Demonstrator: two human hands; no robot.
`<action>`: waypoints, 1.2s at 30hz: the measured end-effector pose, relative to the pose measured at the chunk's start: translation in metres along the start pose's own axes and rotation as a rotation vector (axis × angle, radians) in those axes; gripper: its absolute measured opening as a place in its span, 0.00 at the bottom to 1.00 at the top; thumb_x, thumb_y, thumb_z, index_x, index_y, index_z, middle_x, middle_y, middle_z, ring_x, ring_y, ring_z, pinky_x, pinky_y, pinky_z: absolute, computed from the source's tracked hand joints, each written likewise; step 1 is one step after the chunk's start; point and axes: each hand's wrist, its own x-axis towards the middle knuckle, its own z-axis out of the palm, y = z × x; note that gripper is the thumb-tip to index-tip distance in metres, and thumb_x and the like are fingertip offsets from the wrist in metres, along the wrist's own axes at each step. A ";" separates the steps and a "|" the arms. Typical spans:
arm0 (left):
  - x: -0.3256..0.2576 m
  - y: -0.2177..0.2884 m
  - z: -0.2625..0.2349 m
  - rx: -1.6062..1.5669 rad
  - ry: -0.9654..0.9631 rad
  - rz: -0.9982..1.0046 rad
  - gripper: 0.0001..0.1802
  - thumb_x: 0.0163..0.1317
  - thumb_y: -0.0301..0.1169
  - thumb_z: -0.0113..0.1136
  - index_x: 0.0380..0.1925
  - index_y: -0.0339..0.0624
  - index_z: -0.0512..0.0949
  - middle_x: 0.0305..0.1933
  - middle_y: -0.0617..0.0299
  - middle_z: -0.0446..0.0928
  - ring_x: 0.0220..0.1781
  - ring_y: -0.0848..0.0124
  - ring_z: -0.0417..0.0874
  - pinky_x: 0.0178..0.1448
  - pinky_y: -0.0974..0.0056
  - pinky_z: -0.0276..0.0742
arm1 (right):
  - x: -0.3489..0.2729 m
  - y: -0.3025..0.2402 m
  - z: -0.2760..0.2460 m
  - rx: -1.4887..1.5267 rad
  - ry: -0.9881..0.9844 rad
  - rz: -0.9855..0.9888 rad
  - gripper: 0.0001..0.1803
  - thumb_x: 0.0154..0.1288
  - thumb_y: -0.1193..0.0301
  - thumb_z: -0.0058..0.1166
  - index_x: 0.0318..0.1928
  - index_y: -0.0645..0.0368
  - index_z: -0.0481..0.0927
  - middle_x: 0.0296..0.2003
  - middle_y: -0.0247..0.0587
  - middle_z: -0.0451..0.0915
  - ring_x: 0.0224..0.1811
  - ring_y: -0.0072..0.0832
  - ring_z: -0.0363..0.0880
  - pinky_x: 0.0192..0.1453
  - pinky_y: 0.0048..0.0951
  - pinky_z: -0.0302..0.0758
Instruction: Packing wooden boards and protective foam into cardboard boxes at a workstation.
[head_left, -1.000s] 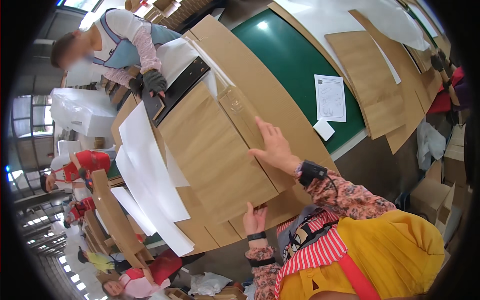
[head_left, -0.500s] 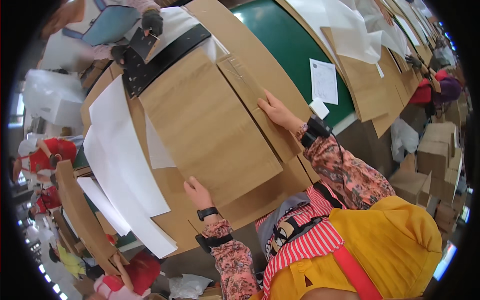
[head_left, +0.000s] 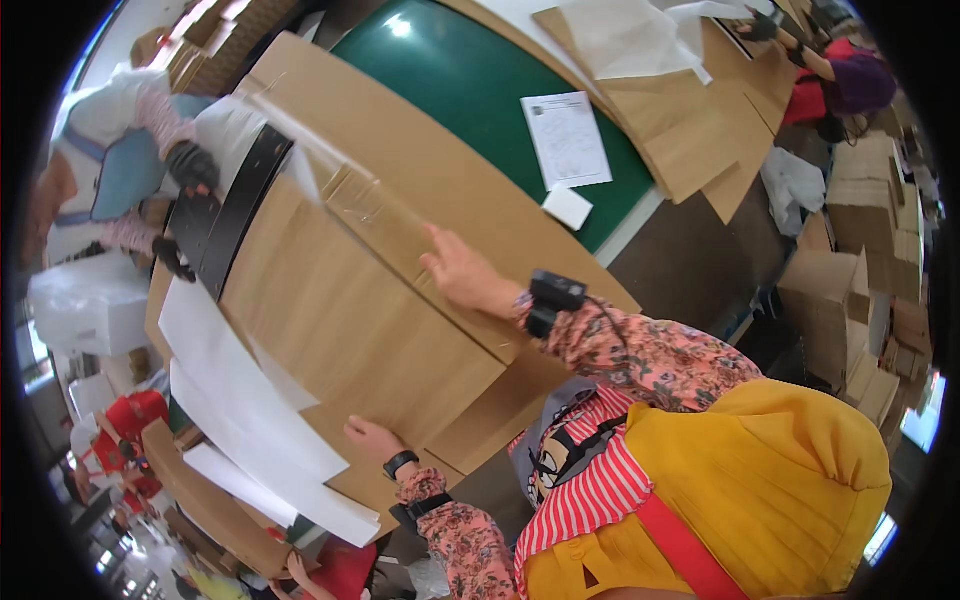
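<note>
A wood-toned brown panel (head_left: 340, 290) lies flat before me, with a narrow brown board (head_left: 385, 225) bearing clear tape along its far right side. My right hand (head_left: 465, 270) is over the narrow board, fingers stretched out and slightly blurred; whether it touches is unclear. My left hand (head_left: 373, 438) rests at the panel's near left edge, its fingers loosely extended. At the panel's far end stands a black panel (head_left: 240, 205), with a co-worker's dark-gloved hand (head_left: 192, 168) on it. Underneath lies a large cardboard sheet (head_left: 480, 190).
White foam sheets (head_left: 235, 375) lie along the left. A printed paper sheet (head_left: 566, 140) and a small white square block (head_left: 568, 208) are on the green tabletop (head_left: 430, 65). Cardboard boxes (head_left: 825, 290) stack on the right. Another worker's gloved hand (head_left: 757, 25) is at the far right.
The whole view has shifted and turned. My right hand has lifted or slid along the narrow board, while my left hand stays by the panel's near edge. The co-worker's hands have moved on the black panel.
</note>
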 end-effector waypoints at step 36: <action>0.060 0.321 0.169 -0.353 0.286 0.449 0.14 0.65 0.37 0.68 0.43 0.40 0.84 0.44 0.53 0.84 0.49 0.59 0.84 0.55 0.57 0.78 | 0.244 -0.057 -0.021 0.530 -0.252 0.073 0.31 0.60 0.71 0.68 0.62 0.58 0.71 0.41 0.47 0.82 0.38 0.28 0.83 0.39 0.31 0.80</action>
